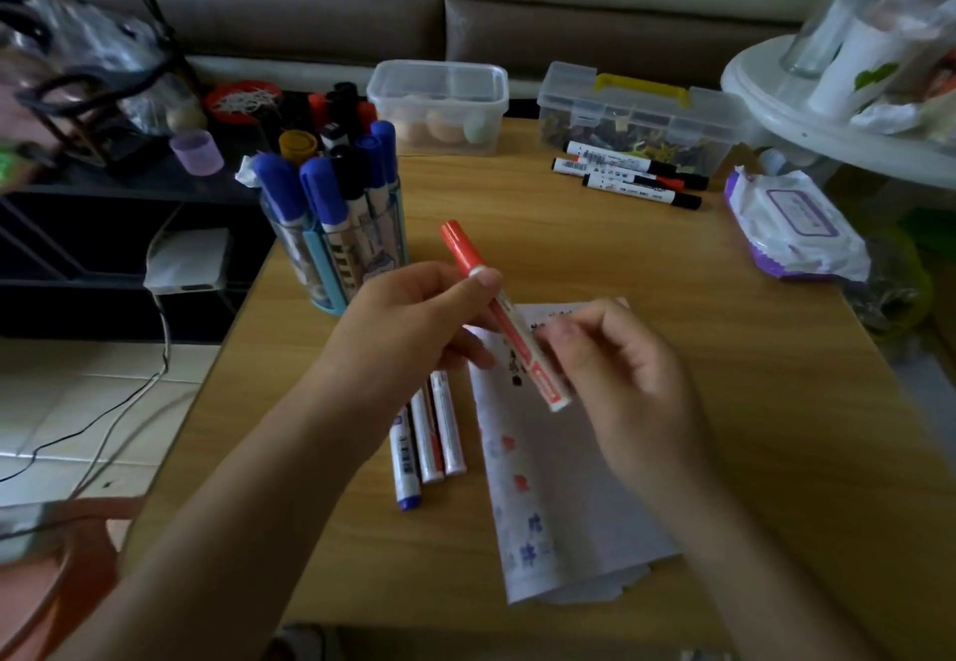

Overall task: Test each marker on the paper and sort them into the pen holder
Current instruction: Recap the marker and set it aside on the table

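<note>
The red marker point(509, 318) hangs in the air above the top edge of the paper point(558, 495), tilted, its red cap pointing up and away toward the pen holder point(331, 267) and its blunt end low over the sheet. The cap is on. The left hand point(414, 319) wraps its curled fingers round the upper barrel, thumb pressed just below the cap. The right hand point(615, 365) pinches the lower barrel with its fingertips.

Whether the marker awaits its test or is ready for sorting cannot be told; red, blue and dark marks already sit on the paper. If it is to be tested, the person does well to keep the right hand firm on the barrel, pull the cap straight along the marker's line with the left, and write on a bare patch of the sheet. If it is done, the cap should be fully seated before it goes in, cap up, like the blue and black markers crowding the holder.

Three markers point(427, 438) lie side by side on the table point(724, 402), just left of the paper. Three more point(631, 174) lie at the far edge, near a clear box with a yellow handle point(641, 112).
</note>
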